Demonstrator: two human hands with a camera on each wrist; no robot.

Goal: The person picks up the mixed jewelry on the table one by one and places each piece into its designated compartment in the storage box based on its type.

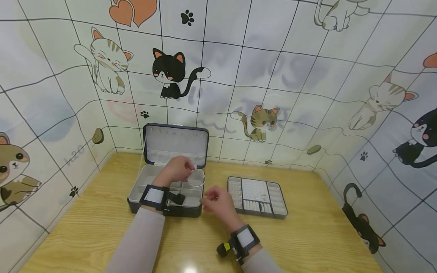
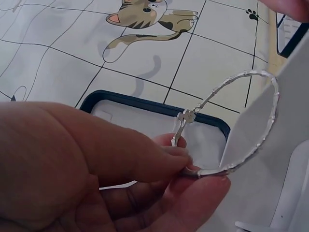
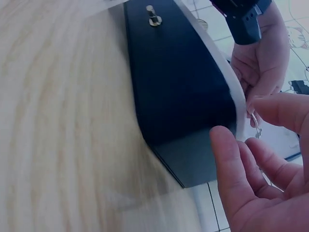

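Note:
My left hand [image 1: 174,170] pinches a thin silver bangle [image 2: 212,172] between thumb and fingers, over a dark jewelry box [image 1: 186,211]. In the left wrist view the bangle forms a loop with a small ornament near the top of my fingers. The box stands with its lid [image 1: 175,142] raised, showing a pale lining and divided compartments. Close to the box's front right corner is my right hand [image 1: 220,204], its fingers loosely bent with nothing between them. The right wrist view shows the dark box side and a metal clasp [image 3: 154,18].
A shallow divided jewelry tray [image 1: 280,203] with small items in it lies on the wooden table [image 1: 307,242], right of the box. A cat-patterned sheet [image 1: 218,76] rises behind and at both sides. Wrist cameras are strapped to both forearms.

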